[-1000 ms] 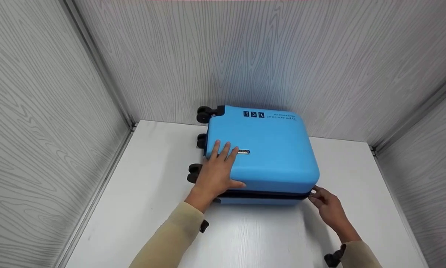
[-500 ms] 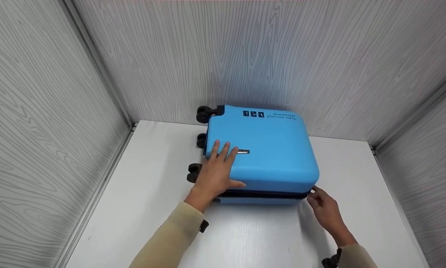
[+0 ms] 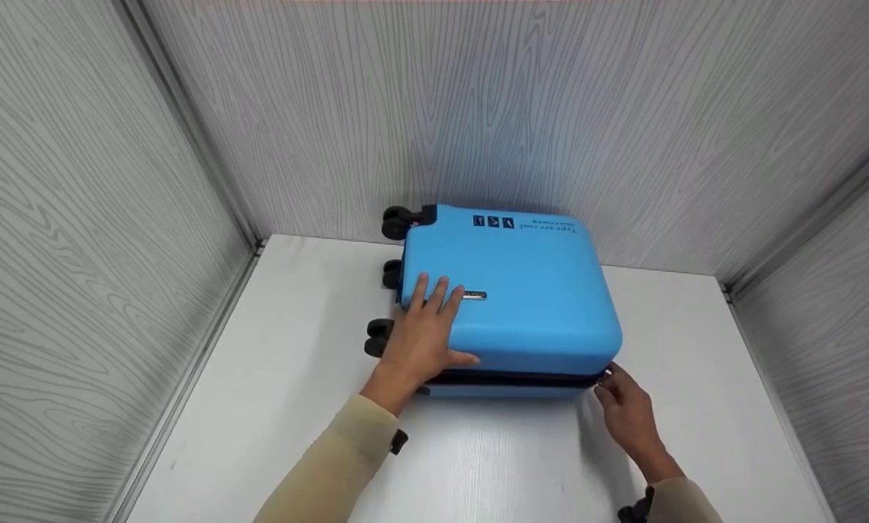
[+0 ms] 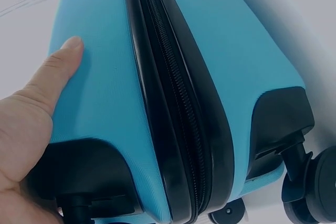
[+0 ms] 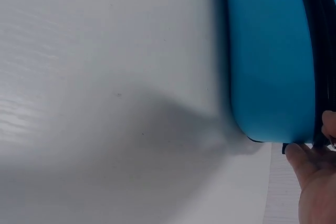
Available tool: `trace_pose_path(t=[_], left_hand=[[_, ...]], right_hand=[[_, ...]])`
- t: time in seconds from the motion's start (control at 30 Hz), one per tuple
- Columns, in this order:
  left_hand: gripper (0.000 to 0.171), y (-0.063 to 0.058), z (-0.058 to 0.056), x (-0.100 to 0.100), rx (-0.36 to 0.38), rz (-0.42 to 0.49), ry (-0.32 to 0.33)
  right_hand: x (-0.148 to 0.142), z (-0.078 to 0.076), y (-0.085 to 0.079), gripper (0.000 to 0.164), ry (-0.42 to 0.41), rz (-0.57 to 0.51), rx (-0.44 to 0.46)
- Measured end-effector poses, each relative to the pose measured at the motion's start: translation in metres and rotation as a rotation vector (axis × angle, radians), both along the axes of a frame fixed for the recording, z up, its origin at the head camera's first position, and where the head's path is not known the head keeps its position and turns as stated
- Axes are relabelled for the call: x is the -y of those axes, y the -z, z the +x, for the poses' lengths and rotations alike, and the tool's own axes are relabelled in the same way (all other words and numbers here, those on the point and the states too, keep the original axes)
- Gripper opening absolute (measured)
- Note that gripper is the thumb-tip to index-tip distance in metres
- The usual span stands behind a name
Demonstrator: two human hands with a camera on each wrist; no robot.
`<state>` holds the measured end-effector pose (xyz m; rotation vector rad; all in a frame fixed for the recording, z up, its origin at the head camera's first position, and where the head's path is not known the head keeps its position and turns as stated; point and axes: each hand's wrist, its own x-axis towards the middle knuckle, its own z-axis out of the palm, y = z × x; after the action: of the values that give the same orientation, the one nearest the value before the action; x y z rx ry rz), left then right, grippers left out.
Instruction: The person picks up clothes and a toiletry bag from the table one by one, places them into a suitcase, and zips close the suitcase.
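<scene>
A light blue hard-shell suitcase [image 3: 528, 283] lies on its side with its wheels to the left. My left hand [image 3: 416, 345] rests flat on its top shell, fingers spread beside the small logo plate [image 3: 475, 296], thumb over the front edge. Between the black rims in the left wrist view runs the dark zipper [image 4: 176, 72], its teeth joined along this stretch. At the near right corner my right hand [image 3: 631, 418] pinches a small metal zipper pull [image 5: 332, 142], mostly hidden by the fingers. The far side of the suitcase is out of sight.
The suitcase lies on a white table [image 3: 492, 465], close to the grey wood-grain back wall [image 3: 478, 109]. Similar panels rise at left [image 3: 56, 254] and right [image 3: 833, 349]. Black caster wheels [image 3: 396, 223] stick out from the suitcase's left end.
My right hand has shifted slightly left and toward the front at the suitcase's corner, still pinching. The left hand and the suitcase have stayed practically in place.
</scene>
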<state>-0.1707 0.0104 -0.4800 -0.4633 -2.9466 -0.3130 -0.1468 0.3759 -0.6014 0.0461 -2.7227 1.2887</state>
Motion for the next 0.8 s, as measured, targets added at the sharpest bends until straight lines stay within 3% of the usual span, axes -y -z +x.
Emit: trace_pose_path(t=[0.13, 0.47, 0.8], left_hand=[[0.122, 0.000, 0.000, 0.000, 0.003, -0.005, -0.003], [0.122, 0.001, 0.000, 0.000, 0.009, -0.025, -0.005], [0.122, 0.001, 0.000, 0.001, -0.019, -0.008, 0.013]], right_hand=[[0.001, 0.002, 0.000, 0.014, -0.018, -0.018, 0.007], [0.017, 0.010, -0.002, 0.009, 0.069, 0.012, -0.020], [0.023, 0.015, -0.005, 0.012, -0.026, -0.061, -0.012]])
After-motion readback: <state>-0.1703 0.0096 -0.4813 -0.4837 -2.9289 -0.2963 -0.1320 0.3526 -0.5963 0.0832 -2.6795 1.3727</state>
